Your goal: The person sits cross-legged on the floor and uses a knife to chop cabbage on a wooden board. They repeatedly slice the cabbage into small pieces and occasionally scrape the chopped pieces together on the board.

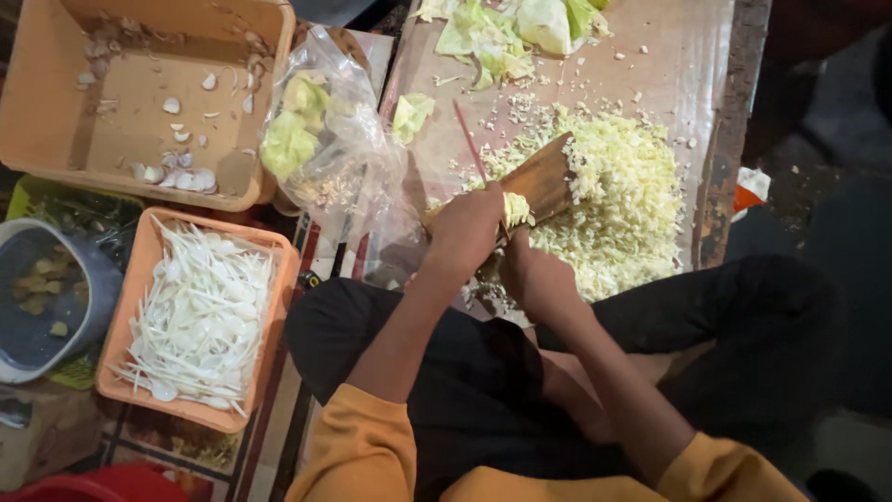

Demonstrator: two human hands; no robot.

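Head view looks straight down on a plastic-covered work board, laid flat so cuttings stay on it, and there is the wide heap of shredded cabbage spread to the right. At upper left a big orange tray holds garlic cloves; below it a smaller orange tray keeps white plastic spoons together. A clear bag of cabbage pieces sits within reach. Centre stage, the wooden slicer is tilted toward the heap, so shreds drop there. Left hand is clenched over a cabbage wedge on the slicer; right hand is closed below it, its grip hidden.
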